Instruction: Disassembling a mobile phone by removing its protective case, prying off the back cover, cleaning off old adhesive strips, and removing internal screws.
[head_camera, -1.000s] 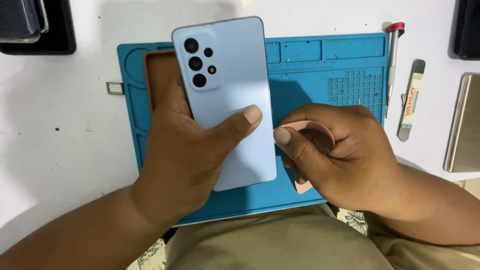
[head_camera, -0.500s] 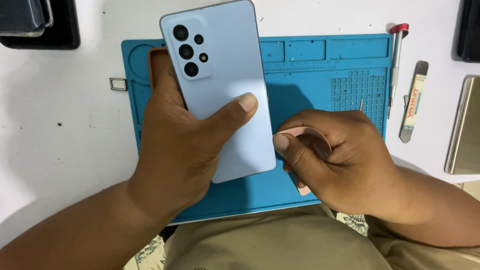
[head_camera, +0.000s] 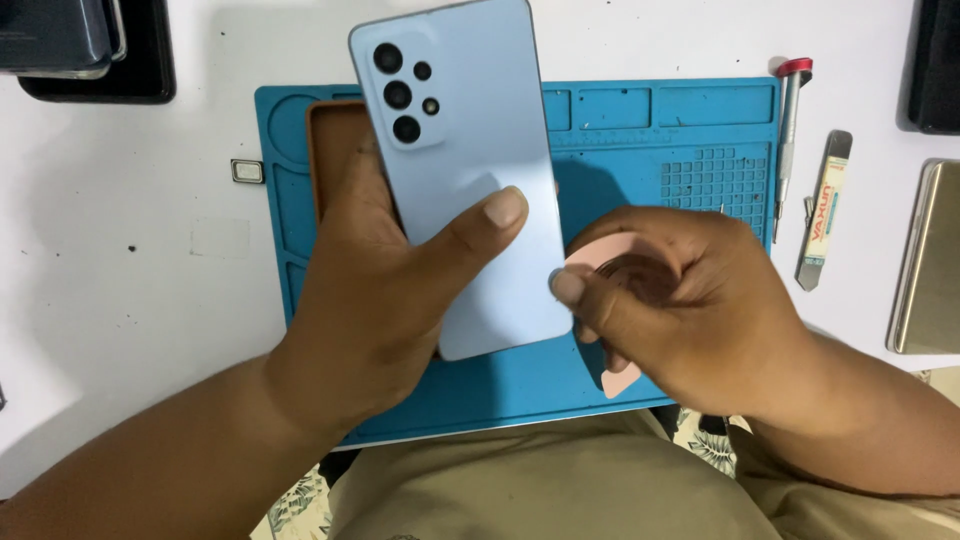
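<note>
Two hands share one job: my left hand (head_camera: 370, 310) clamps the pale-blue phone (head_camera: 465, 170) back-up for access, while my right hand (head_camera: 690, 300) pinches a pink pick (head_camera: 610, 262) against its edge.

Our left hand (head_camera: 370, 300) is raised, palm up, thumb (head_camera: 480, 222) pressed across the front, fingers curled behind. Our right hand (head_camera: 680, 300) is closed in a pinch, forefinger tip (head_camera: 566, 287) pointing left.

One light-blue phone (head_camera: 465, 170), one blue repair mat (head_camera: 660, 130), one brown case (head_camera: 335, 150), one pink pick (head_camera: 615, 375), one screwdriver (head_camera: 788, 140), one flat pry tool (head_camera: 822, 210), two hands.
</note>
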